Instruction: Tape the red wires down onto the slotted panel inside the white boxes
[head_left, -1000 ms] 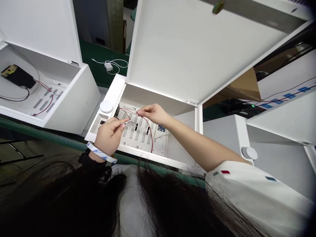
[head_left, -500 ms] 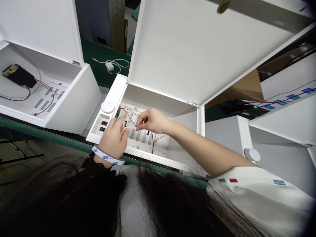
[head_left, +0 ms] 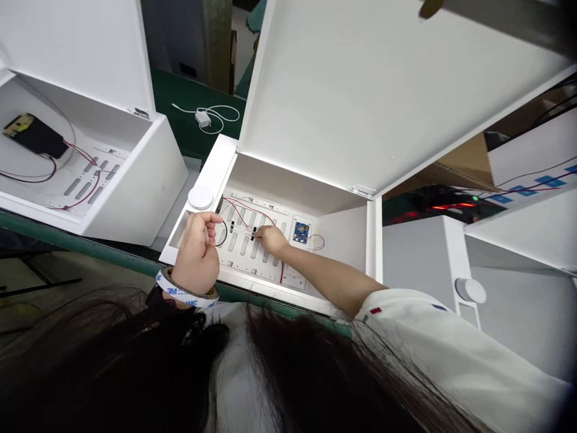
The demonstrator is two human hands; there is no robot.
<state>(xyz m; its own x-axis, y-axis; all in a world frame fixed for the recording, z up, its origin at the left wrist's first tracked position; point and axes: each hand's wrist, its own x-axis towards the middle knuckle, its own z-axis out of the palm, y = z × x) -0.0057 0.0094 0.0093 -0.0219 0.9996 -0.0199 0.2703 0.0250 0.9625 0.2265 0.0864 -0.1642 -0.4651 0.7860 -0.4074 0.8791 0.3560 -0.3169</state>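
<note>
My left hand (head_left: 197, 252) is closed over the left end of an open white box (head_left: 293, 294), its fingers curled on a thin black wire (head_left: 225, 233) that loops out beside them. A roll of 3M-printed tape (head_left: 187, 296) sits around that wrist. Inside the box, my right hand (head_left: 272, 240) has its fingertips together at a small black clip (head_left: 253, 233) on the slotted floor panel. Another black clip (head_left: 232, 227) lies to its left. Red wires (head_left: 259, 211) run across the panel. A blue circuit board (head_left: 301, 232) is right of my right hand.
The box's raised lid (head_left: 324, 90) stands behind it. At left, another open white box (head_left: 135, 186) holds a black module (head_left: 36, 135) with wires. A white charger with cable (head_left: 202, 118) lies on the green bench (head_left: 180, 87). More white boxes (head_left: 408, 246) stand at right.
My left hand has drawn back from the panel, and its spread fingers have closed on the black wire. My right hand stays at the clip, turned lower. The blue circuit board has come into view.
</note>
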